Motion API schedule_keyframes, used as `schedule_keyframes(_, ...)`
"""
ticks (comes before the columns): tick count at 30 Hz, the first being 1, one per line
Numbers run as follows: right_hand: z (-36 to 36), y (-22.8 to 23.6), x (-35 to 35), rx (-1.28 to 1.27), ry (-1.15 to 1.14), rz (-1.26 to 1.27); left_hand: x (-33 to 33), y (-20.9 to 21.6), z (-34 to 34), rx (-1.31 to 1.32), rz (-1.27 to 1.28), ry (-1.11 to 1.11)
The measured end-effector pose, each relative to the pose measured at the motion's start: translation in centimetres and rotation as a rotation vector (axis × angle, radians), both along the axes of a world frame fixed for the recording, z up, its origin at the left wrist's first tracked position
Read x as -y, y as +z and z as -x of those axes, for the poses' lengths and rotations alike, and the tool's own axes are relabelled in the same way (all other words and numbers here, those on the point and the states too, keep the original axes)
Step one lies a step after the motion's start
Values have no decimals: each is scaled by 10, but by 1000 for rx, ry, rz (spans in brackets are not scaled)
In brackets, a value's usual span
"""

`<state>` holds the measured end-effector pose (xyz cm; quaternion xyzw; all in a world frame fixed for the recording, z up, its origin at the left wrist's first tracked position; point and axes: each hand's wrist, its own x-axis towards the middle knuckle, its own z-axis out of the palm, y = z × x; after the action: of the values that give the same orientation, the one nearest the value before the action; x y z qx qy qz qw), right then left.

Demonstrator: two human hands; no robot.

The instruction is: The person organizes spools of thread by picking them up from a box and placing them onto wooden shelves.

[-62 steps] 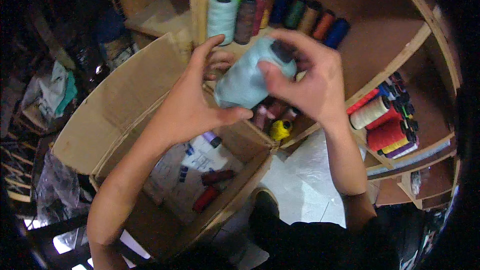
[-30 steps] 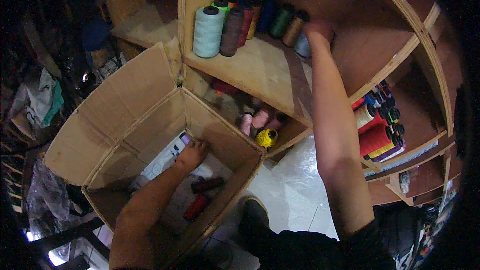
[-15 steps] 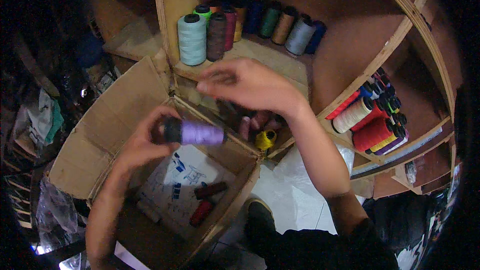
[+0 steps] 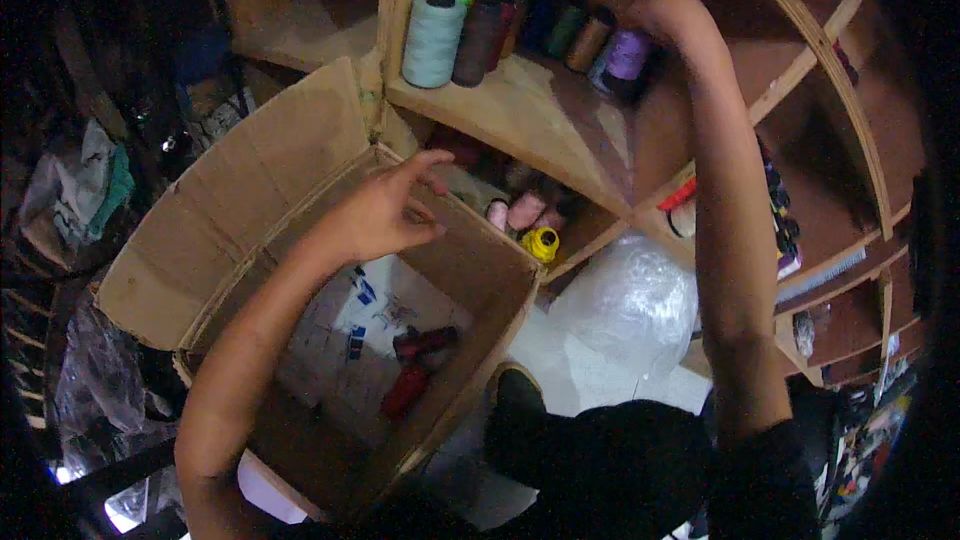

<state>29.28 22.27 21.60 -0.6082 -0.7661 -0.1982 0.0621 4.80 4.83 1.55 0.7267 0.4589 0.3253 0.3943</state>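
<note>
My right hand [image 4: 680, 15] reaches onto the upper shelf [image 4: 530, 105] with its fingers round a purple thread spool [image 4: 628, 55], held just in front of the row there. Part of the grip is hidden behind the hand. That row includes a pale blue thread spool [image 4: 434, 42], a dark brown thread spool [image 4: 477, 40] and a tan thread spool [image 4: 590, 40]. Over the cardboard box [image 4: 235, 185] my left hand [image 4: 385, 215] is empty, its fingers apart and curved. Inside the box lie a red spool [image 4: 405, 390] and a darker red spool [image 4: 428, 342].
Below the shelf, a compartment holds pink spools [image 4: 525, 210] and a yellow spool [image 4: 541, 244]. Clear plastic wrapping [image 4: 635, 300] lies right of the box. More spools sit in the right compartment, partly behind my right forearm. A wooden divider [image 4: 800, 70] rises at the right.
The purple spool has passed from my left hand to my right, which has carried it up and right onto the shelf. My left hand has opened and moved slightly right and up.
</note>
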Motion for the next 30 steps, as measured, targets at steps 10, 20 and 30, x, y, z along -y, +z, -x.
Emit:
schedule_keyframes(10, -42, -49, 6, 156, -102, 12, 18, -80, 50, -525, -17, -24)
schedule_keyframes(20, -54, -79, 48, 37, 1, -111, 30, -134, 59, -939, 413, -47)
schedule_keyframes(30, 81, -47, 110, -14, 784, -274, 70, -200, 47, -1170, 304, -160)
